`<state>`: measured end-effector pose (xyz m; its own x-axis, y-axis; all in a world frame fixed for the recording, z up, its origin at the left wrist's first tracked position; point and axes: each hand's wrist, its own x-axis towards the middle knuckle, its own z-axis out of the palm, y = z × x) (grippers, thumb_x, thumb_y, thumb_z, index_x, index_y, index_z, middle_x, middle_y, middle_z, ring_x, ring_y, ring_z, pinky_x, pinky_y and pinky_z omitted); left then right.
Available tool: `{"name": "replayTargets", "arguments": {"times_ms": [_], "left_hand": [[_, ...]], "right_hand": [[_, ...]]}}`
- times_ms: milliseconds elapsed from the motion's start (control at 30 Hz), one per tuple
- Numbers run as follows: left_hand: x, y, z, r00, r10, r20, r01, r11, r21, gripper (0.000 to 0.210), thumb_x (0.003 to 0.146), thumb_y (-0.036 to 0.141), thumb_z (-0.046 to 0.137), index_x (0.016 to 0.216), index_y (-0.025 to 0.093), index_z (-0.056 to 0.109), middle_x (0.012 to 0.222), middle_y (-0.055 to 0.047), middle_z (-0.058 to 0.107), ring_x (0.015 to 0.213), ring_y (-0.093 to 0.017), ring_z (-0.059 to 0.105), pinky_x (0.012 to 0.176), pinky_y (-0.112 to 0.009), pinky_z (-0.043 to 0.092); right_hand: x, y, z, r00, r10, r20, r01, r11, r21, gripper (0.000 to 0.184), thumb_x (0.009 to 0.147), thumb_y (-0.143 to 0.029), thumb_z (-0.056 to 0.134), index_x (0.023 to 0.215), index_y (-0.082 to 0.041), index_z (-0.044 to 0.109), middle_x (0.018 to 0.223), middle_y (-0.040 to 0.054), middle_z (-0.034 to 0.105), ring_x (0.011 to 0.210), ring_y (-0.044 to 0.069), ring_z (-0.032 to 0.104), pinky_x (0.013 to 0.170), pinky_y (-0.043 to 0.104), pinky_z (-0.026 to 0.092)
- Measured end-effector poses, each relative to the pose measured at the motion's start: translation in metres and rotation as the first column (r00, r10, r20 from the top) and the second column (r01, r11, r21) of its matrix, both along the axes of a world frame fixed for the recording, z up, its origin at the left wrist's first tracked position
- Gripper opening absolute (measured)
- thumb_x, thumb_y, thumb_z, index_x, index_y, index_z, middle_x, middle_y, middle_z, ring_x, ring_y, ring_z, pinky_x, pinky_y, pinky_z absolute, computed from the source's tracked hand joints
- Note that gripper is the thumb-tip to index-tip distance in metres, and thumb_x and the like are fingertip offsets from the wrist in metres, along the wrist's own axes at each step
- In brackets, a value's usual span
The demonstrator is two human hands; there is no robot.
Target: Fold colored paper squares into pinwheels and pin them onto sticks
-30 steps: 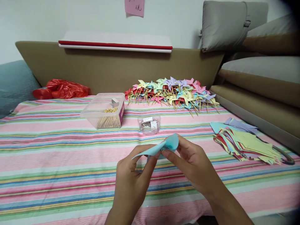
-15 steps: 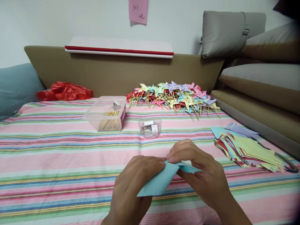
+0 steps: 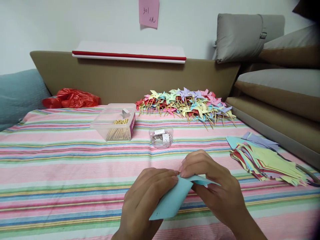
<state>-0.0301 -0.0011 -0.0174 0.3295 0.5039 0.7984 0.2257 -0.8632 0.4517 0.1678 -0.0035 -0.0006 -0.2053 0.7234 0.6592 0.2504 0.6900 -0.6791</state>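
Note:
Between my hands is a piece of light blue paper (image 3: 172, 200), partly folded, with a curled flap on its right side. My left hand (image 3: 146, 196) grips its left part, fingers over the top and the thumb hidden underneath. The fingertips of my right hand (image 3: 212, 186) pinch the upper edge close to the left fingertips, and the flap runs across in front of the right palm. What lies right under the meeting fingertips is hidden. Beyond the hands stands a clear plastic cup (image 3: 161, 141) of small metal pieces with white labels.
A clear plastic box (image 3: 100, 126) holds thin wooden sticks. Behind it lies a red plastic bag (image 3: 77, 98). Many paper pinwheels on sticks (image 3: 185, 103) are heaped at the back. On the right are cut paper sheets (image 3: 272, 163), scissors (image 3: 308, 173) and stacked cushions (image 3: 282, 78).
The lower left corner of the blue paper hangs slightly lower. Both hands keep their hold, and the whole view has shifted a little.

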Motion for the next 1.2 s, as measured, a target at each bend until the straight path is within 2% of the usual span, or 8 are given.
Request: {"name": "replayTargets", "arguments": {"times_ms": [133,367,633,867,1200], "left_hand": [[-0.001,0.002,0.001,1.0,-0.001,-0.016,0.001,1.0,-0.015,0.038,0.088,0.004,0.068,0.122,0.02,0.063,0.112,-0.011,0.076,0.105,-0.024,0.071,0.088,-0.035,0.059],[0.0,0.007,0.005,0.999,0.054,0.004,-0.054,0.997,-0.054,0.032,0.088,0.004,0.066,0.114,0.023,0.066,0.108,-0.006,0.078,0.101,-0.022,0.073,0.087,-0.032,0.059],[0.001,0.008,0.009,0.994,0.092,-0.059,-0.095,0.994,-0.054,0.021,0.091,0.008,0.063,0.107,0.02,0.067,0.102,-0.005,0.079,0.095,-0.018,0.074,0.084,-0.028,0.057],[0.004,0.01,0.009,0.985,0.142,-0.096,-0.149,0.986,-0.076,0.023,0.092,0.006,0.055,0.103,0.022,0.067,0.096,-0.003,0.078,0.09,-0.018,0.073,0.077,-0.028,0.057],[0.004,0.012,0.006,0.984,0.158,-0.087,-0.165,0.983,-0.084,0.026,0.092,0.006,0.055,0.109,0.022,0.067,0.103,-0.003,0.078,0.098,-0.016,0.072,0.084,-0.026,0.055]], "right_hand": [[0.0,0.001,0.0,1.0,0.001,0.013,-0.001,1.0,0.028,0.022,0.092,-0.01,0.065,0.104,-0.028,0.07,0.095,0.0019,0.07,0.093,0.02,0.064,0.082,0.038,0.052],[0.002,0.001,-0.002,0.996,-0.039,0.084,0.035,0.998,0.045,0.026,0.091,-0.007,0.064,0.106,-0.028,0.067,0.096,0.0016,0.067,0.095,0.02,0.061,0.082,0.038,0.05],[0.003,0.003,-0.004,0.993,-0.054,0.105,0.048,0.997,0.054,0.025,0.092,-0.008,0.064,0.107,-0.028,0.067,0.096,0.0012,0.067,0.094,0.019,0.061,0.083,0.038,0.049],[0.001,0.003,-0.007,0.994,-0.038,0.107,0.044,0.998,-0.054,0.028,0.093,-0.006,0.056,0.105,-0.03,0.065,0.095,0.0013,0.064,0.093,0.02,0.059,0.079,0.037,0.049],[-0.001,0.003,-0.011,0.995,-0.06,0.076,0.06,0.998,-0.002,0.031,0.092,-0.003,0.055,0.108,-0.028,0.063,0.099,0.0014,0.063,0.099,0.019,0.058,0.085,0.036,0.048]]}}
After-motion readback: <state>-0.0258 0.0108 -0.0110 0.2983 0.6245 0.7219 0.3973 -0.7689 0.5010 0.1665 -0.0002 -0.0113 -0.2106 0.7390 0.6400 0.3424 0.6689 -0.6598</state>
